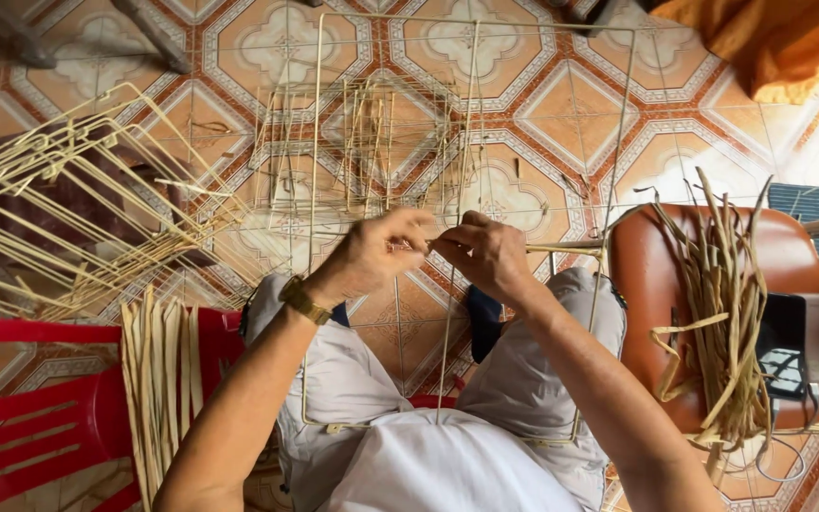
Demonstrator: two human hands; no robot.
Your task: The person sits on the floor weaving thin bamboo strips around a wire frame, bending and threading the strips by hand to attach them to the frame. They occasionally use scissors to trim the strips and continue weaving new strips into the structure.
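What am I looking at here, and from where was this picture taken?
A camera worn on a seated person's head looks down at their lap. The left hand and right hand meet at a thin wire frame that stands over the knees, pinching a pale fibre strip against it. A brown stool at the right bears a bundle of dried strips. On the left, flat strips lie across a red chair. More frames rest on the tiled floor.
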